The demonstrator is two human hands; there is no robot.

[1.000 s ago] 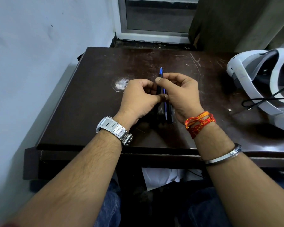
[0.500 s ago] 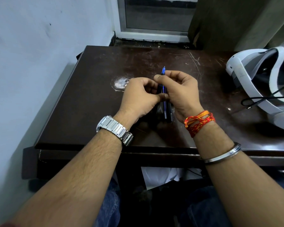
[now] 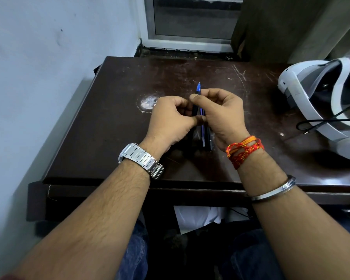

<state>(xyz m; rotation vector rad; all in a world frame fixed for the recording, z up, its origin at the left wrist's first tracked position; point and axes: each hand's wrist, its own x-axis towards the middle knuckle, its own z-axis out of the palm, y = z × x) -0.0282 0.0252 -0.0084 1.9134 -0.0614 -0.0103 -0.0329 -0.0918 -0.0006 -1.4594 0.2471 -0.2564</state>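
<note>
Blue pen (image 3: pixel 198 89) held upright over the middle of the dark wooden table (image 3: pixel 109 122).
I see the right hand (image 3: pixel 220 114) pinching the pen near its tip and the left hand (image 3: pixel 170 120) curled round a dark pack (image 3: pixel 208 140) beneath; a white headset (image 3: pixel 303 102) lies at the right.

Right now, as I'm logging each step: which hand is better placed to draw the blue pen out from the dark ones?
Right hand: its thumb and fingers pinch the blue pen just below the tip, while the left hand holds the dark pens lower down, likely steadying them.
</note>
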